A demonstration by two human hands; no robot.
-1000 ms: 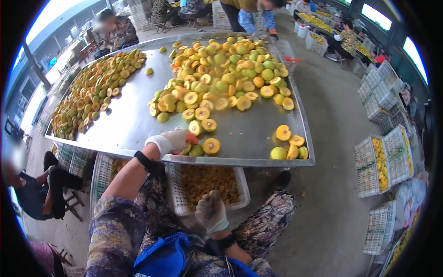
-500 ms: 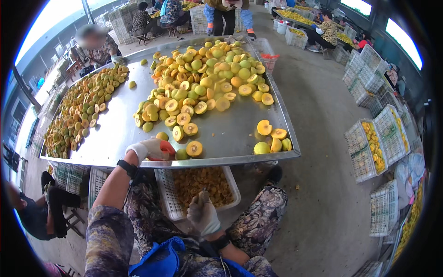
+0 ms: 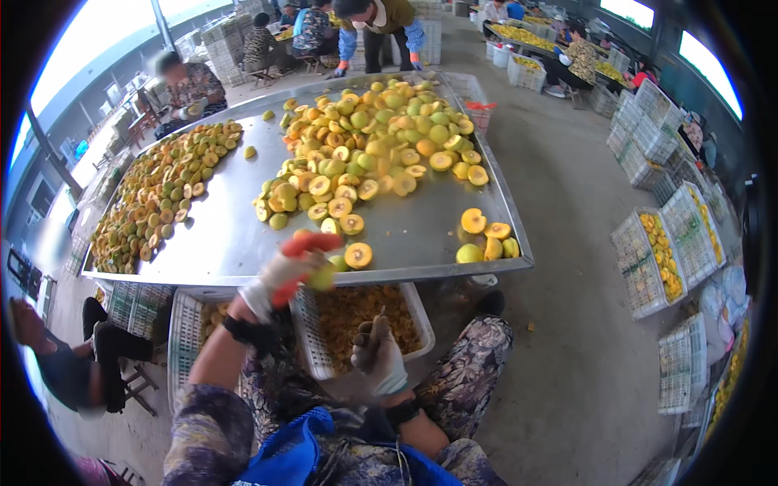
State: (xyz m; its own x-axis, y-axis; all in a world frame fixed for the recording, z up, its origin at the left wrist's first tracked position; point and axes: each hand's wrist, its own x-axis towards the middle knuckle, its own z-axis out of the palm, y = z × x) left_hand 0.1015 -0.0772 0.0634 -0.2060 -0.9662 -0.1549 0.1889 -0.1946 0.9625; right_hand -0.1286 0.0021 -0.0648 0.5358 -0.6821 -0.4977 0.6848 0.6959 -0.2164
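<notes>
My left hand, in a white glove with red fingers, is raised at the table's near edge and smeared by motion. Its fingers are closed around a blurred yellow-green fruit. Just beyond sits a fruit half, its cut face up with a brown centre. My right hand, in a dirty gloved fist, is closed on a slim tool whose thin tip shows above the thumb. Under that hand stands a white crate holding brownish-orange scraps. A large heap of peach-like halves lies on the metal table.
Another pile of halves covers the table's left side. A few pieces sit in the near right corner. A second crate stands left of mine. Stacked crates line the right. Several people work around, one across the table.
My left hand has lifted off the tabletop with a fruit and come toward my right hand. My right hand has risen slightly. The person across the table has bent forward.
</notes>
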